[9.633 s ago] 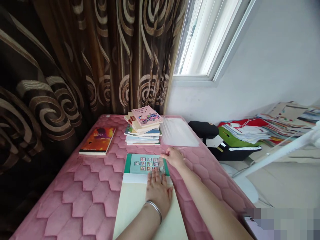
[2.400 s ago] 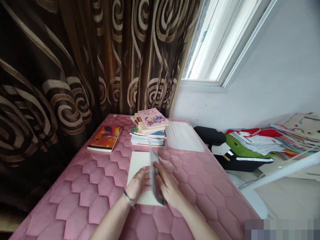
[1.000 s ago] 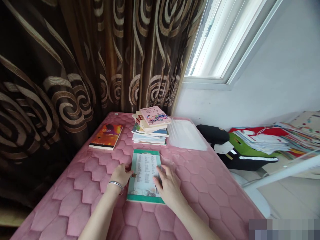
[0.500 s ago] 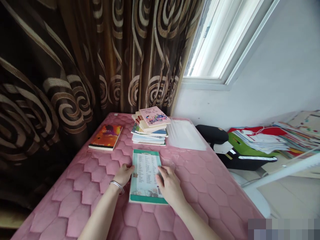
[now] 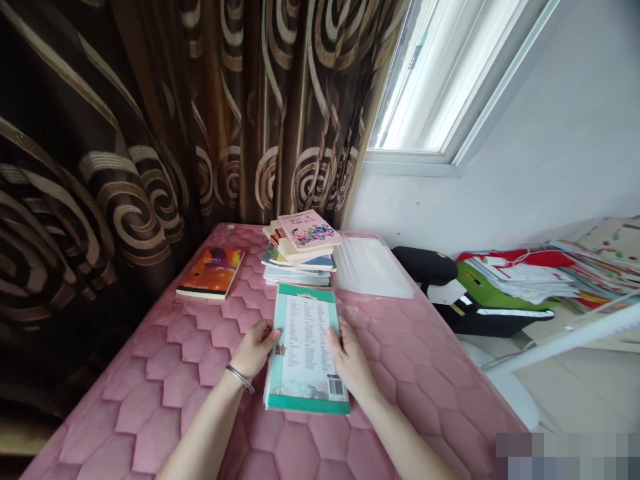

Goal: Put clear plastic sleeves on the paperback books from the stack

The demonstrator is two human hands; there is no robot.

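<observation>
A book with a teal-edged white back cover [image 5: 307,347], lined with columns of small print and a barcode, is held between my two hands. My left hand [image 5: 257,347], with a silver bangle at the wrist, grips its left edge, thumb on top. On the right edge my right hand [image 5: 353,363] is closed, its thumb resting on the cover. The book's far end looks raised a little off the pink quilted mattress [image 5: 190,413]. Just beyond it stands a stack of books [image 5: 300,270] topped by a pink book [image 5: 310,230].
An orange book [image 5: 211,272] lies at the far left of the mattress. Right of the stack is a translucent white plastic sheet or folder [image 5: 373,267]. Patterned brown curtains [image 5: 225,120] hang behind. Off the right side, papers [image 5: 530,277] rest on a green and black bin [image 5: 490,313].
The teal-edged book has been lifted slightly and moved right, nearer the stack. Both hands have moved with it, and my right hand has shifted back to its edge, uncovering the barcode.
</observation>
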